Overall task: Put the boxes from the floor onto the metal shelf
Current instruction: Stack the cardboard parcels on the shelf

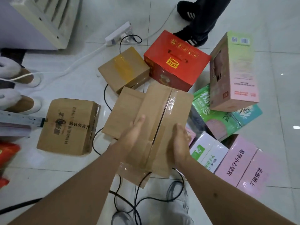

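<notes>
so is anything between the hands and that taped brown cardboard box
No. The left hand and right hand already press flat against the taped brown cardboard box from either side; nothing visible lies between them.

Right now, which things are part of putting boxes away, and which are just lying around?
For the job: taped brown box between the hands, left and right; red box; printed brown box; tall pink box.

Just lying around: power strip; black cables; fluffy slippers.
</notes>
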